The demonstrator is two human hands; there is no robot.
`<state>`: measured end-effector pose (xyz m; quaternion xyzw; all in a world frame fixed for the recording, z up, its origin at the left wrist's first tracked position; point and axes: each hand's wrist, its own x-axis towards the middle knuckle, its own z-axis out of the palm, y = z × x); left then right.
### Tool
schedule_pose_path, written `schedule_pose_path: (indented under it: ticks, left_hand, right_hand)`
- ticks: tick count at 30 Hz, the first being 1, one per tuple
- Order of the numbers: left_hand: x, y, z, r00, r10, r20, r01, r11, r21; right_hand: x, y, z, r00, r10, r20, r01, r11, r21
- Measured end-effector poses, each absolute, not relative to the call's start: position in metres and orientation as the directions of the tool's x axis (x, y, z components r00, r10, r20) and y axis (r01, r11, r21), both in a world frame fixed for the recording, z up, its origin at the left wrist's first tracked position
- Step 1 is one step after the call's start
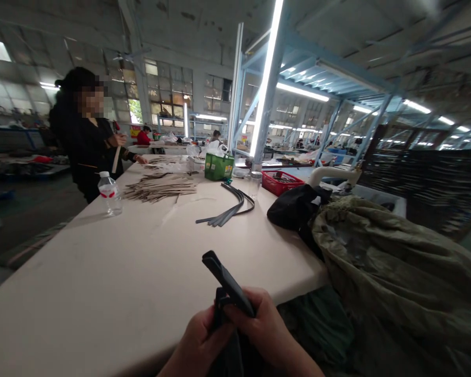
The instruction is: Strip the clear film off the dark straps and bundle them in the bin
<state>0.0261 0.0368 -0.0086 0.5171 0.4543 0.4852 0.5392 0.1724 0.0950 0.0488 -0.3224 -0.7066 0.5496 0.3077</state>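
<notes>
Our left hand (pixel 204 332) and right hand (pixel 266 320) are close together, fingers curled and thumbs pressing, gripping a dark strap (pixel 228 283). It lies between our fingers, its flat end jutting up and left past them; more dark material hangs below. The strap looks dull, nearly black and bent. Beyond our fingers, loose strips (pixel 232 210) curve across the table (pixel 133 277).

Held strap (pixel 228 281) — dark grey-black; tabletop (pixel 121 277) pale cream; bag (pixel 215 166) green; basket (pixel 277 185) red; bunched cloth (pixel 396 256) — olive.
</notes>
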Motion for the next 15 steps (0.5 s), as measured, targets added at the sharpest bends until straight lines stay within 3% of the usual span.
schedule_pose_path:
  ticks: [7,12,15]
  left_hand:
    - [0.029,0.006,-0.006,0.351,0.936,-0.025,0.111,-0.015,0.994]
    - [0.007,-0.026,0.004,0.201,0.938,-0.281,0.214,0.238,0.947]
    - [-0.024,-0.051,-0.003,0.122,0.907,-0.403,0.085,0.395,0.915]
  right_hand:
    - [0.19,0.093,0.05,-0.496,0.868,0.008,0.063,0.045,-0.997]
    - [0.202,0.105,0.058,-0.392,0.918,-0.065,0.056,-0.047,-0.997]
    - [0.208,0.118,0.054,-0.236,0.971,-0.045,-0.024,-0.053,-0.998]
